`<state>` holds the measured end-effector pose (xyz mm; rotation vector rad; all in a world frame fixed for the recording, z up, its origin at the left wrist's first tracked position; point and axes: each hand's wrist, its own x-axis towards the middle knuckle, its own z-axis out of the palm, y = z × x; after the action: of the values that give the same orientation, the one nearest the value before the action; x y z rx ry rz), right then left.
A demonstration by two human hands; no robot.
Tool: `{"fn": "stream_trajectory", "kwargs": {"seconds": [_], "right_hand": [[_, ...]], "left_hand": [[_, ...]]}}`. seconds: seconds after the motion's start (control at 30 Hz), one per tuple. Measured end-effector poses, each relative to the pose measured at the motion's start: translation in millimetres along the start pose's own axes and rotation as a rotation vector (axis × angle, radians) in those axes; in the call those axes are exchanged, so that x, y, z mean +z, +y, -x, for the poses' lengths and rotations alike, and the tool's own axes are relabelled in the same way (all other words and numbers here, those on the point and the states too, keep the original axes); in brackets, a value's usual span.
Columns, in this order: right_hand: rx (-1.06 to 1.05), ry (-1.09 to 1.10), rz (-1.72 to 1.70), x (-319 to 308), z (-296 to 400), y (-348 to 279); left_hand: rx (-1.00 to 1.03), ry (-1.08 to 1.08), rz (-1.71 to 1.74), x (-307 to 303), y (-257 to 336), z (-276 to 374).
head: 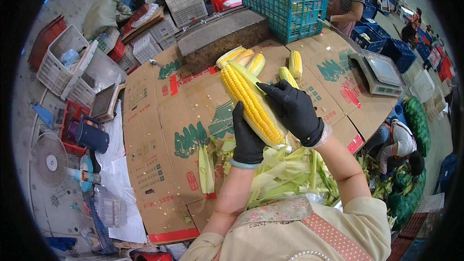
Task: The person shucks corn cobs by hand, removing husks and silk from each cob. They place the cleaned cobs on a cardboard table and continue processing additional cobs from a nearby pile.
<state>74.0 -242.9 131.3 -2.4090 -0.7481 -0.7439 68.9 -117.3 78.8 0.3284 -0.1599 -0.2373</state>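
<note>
A large ear of yellow corn [252, 105] is held up in front of me, its kernels bare on one face and pale husk leaves along its sides. My left hand [248, 137], in a black glove, grips it from below with the thumb against the kernels. On the other side my right hand [293, 110], gloved too, has its fingers on a green husk leaf [243, 71] near the tip. Beneath my wrists lies a heap of stripped husks [290, 177]. Several part-husked ears [256, 63] rest beyond the corn, with another ear [295, 64] farther right.
Printed cardboard [145, 123] covers the table, scattered with loose kernels. At its far side stand a dark box-like block [223, 36] and a teal plastic crate [282, 7]. A weighing scale [378, 74] sits at the right edge. A fan [50, 161] is left; a person [400, 141] bends at right.
</note>
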Motion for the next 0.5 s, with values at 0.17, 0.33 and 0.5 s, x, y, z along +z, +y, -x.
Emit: {"fn": "stream_trajectory", "kwargs": {"seconds": [0.17,0.33,0.5], "right_hand": [[0.026,-0.037,-0.25,-11,7,-4],[0.513,-0.404,-1.156,-48,18,16],[0.117,-0.064,-0.766,-33,29,22]], "left_hand": [[0.076,0.041,-0.122,0,6,-5],[0.158,0.132,-0.088,-8,8,-10],[0.155,0.151,-0.049,-5,3,-12]]}}
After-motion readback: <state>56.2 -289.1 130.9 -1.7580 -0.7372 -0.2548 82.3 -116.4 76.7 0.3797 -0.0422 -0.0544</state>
